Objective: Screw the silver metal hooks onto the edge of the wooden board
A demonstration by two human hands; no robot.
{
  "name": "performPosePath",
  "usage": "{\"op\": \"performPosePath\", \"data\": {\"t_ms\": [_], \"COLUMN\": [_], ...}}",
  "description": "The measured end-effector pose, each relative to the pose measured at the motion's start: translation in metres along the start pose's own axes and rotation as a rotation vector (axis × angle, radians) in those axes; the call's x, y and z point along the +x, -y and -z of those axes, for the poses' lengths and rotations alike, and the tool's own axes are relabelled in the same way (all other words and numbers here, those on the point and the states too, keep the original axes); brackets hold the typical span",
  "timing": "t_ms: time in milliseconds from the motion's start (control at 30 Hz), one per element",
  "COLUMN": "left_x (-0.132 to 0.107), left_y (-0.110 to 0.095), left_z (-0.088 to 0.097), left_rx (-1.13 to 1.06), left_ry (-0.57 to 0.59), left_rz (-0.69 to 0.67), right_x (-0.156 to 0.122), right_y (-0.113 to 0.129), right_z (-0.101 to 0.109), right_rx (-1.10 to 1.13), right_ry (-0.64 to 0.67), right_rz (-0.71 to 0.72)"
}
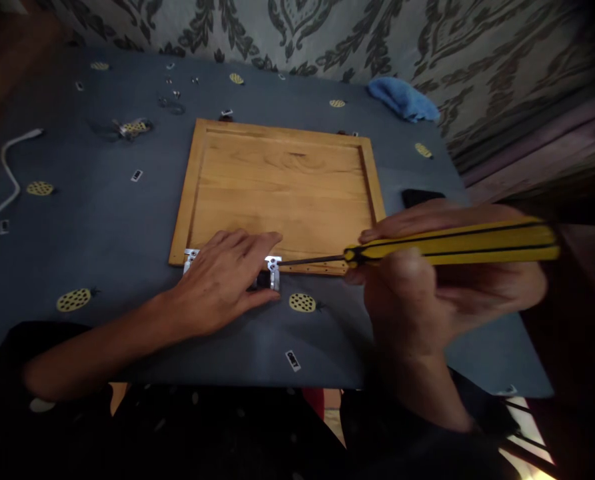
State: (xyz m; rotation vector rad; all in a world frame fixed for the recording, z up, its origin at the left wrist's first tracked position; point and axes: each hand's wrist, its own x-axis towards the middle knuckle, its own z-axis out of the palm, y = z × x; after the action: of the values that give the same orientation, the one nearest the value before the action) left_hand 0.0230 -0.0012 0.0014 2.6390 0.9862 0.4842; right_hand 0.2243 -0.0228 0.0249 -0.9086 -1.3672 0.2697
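Observation:
A light wooden panel (284,180) with a raised frame lies on the table. Along its near edge sits a silver metal fitting (273,263) with screw holes and a dark part; its middle is hidden under my left hand (222,283). That hand bends over the fitting, fingertips on the panel and thumb at the near side. My right hand (422,293) is closed around a screwdriver (457,243) with a yellow and black handle. Its shaft runs left, and the tip meets the fitting's right plate at a screw hole. Whether a screw is under the tip cannot be made out.
Small metal parts (176,95) and another shiny item (133,128) lie at the back left. A white cable (10,167) runs along the left side. A blue cloth (404,99) rests at the back right, with a black object (422,197) nearer. The patterned wall stands behind.

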Motion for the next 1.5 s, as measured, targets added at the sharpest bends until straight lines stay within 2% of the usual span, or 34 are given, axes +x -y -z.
{"op": "performPosePath", "data": {"t_ms": [100,333,533,733,1233,1500], "left_x": [-0.0003,0.0000,-0.0002,-0.0003,0.0001,0.0003], "left_y": [0.0004,0.0003,0.0006,0.0009,0.0001,0.0008], "left_z": [-0.0002,-0.0020,-0.0031,-0.0034,-0.0029,-0.0024], "left_rx": [-0.003,0.001,0.002,-0.004,-0.018,-0.001], "left_ry": [-0.009,-0.010,-0.010,-0.016,-0.009,-0.016], "left_rz": [-0.006,0.008,0.011,0.021,0.036,0.008], "right_x": [0.0003,-0.0017,-0.0033,-0.0050,-0.0038,-0.0016], "right_y": [-0.0009,0.0005,-0.0006,-0.0054,-0.0048,-0.0028], "right_z": [0.0003,-0.0008,-0.0004,0.0016,0.0026,0.0040], "right_rx": [-0.053,-0.052,-0.072,-0.044,-0.095,-0.065], "right_ry": [-0.056,0.128,0.215,0.280,0.313,0.379], "right_rz": [-0.087,-0.105,-0.140,-0.106,-0.071,-0.029]}}
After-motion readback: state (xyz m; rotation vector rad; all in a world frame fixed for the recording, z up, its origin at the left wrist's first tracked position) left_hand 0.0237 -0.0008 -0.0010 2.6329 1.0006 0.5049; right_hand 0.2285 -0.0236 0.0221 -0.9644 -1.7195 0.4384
